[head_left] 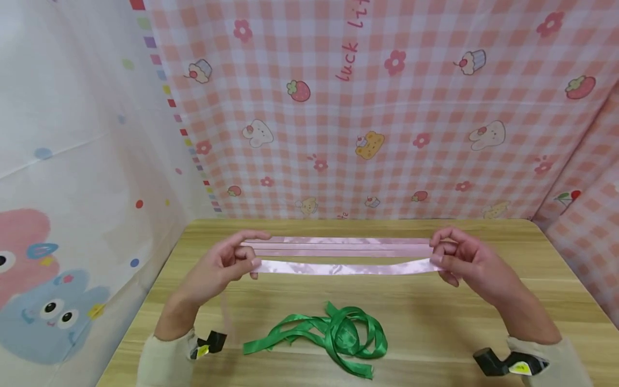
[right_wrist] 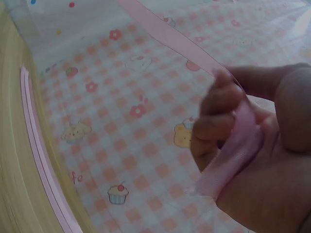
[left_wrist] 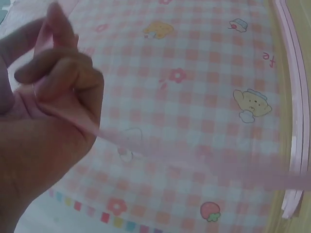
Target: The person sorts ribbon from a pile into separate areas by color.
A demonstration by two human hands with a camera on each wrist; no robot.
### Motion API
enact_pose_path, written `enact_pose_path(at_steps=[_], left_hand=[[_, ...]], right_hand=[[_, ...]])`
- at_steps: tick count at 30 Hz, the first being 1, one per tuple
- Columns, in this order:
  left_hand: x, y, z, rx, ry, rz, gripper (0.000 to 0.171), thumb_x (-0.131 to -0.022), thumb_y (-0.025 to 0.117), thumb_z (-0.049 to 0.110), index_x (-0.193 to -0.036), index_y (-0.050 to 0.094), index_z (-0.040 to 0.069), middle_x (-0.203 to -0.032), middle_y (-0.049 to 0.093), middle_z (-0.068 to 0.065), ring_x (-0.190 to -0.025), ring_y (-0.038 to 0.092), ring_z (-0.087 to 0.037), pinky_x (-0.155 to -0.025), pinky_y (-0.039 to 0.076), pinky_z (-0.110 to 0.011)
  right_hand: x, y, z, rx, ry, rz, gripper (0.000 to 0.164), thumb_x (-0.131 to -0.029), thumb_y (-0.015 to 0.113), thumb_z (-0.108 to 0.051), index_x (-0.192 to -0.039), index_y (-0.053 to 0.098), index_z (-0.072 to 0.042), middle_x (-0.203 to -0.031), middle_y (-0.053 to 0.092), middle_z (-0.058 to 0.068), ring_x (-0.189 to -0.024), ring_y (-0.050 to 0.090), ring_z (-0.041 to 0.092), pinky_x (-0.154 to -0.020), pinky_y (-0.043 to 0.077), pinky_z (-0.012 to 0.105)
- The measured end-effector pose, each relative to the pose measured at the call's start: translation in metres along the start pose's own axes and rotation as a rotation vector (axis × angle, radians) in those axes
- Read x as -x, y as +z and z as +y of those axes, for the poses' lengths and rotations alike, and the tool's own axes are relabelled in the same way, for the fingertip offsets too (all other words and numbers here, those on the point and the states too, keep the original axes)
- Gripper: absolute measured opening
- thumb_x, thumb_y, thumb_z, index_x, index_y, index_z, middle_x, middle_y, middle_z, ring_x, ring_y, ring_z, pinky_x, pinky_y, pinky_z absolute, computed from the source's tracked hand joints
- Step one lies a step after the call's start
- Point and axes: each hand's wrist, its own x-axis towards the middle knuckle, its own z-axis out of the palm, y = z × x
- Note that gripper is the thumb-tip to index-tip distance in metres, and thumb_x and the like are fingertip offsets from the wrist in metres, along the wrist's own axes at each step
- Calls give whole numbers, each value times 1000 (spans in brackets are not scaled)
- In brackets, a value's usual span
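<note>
A shiny pale pink ribbon (head_left: 338,267) stretches level between both hands, above the wooden table. My left hand (head_left: 224,263) pinches it near one end between thumb and curled fingers; in the left wrist view the ribbon (left_wrist: 160,155) runs out of the fist. At the other end my right hand (head_left: 466,263) grips it, and a short tail (right_wrist: 228,160) hangs across the palm in the right wrist view. Behind the held ribbon, more pink ribbon strips (head_left: 338,249) lie side by side along the back of the table. They are partly hidden by the fingers.
A loose tangle of green ribbon (head_left: 345,338) lies on the wooden table (head_left: 420,317), nearer the front. Close behind the table hangs a pink checked cloth (head_left: 333,113), with a white printed cloth (head_left: 87,134) on the left side.
</note>
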Motion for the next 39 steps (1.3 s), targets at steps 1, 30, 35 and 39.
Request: enact_pose_path(at_steps=[1, 30, 35, 39], left_hand=[[1, -3, -1, 13, -5, -22, 43, -101, 51, -1, -142, 44, 5, -76, 58, 1, -66, 52, -11, -56, 40, -27], [41, -65, -49, -6, -219, -25, 44, -98, 58, 2, -141, 46, 1, -100, 72, 0, -82, 63, -6, -71, 52, -22], [49, -69, -63, -71, -283, 29, 46, -98, 60, 6, -140, 44, -6, -99, 72, -5, -85, 66, -12, -78, 55, -27], [56, -70, -72, -96, -325, 95, 42, -96, 65, 10, -134, 51, 0, -96, 72, -6, -84, 66, -14, -80, 54, -27]], right_hand=[[2, -2, 0, 21, 21, -32, 32, -99, 33, 19, -119, 48, -1, -80, 53, 6, -55, 33, 27, -47, 27, 39], [87, -74, -1, 287, 190, 133, 31, -102, 36, 12, -122, 50, -6, -88, 64, 5, -57, 37, 28, -52, 31, 40], [96, -89, 7, 363, 230, 261, 30, -102, 42, 9, -119, 54, -13, -89, 70, -1, -56, 38, 26, -51, 27, 39], [102, -97, 15, 382, 260, 338, 28, -101, 46, 8, -114, 54, -15, -83, 69, -4, -56, 36, 25, -51, 24, 39]])
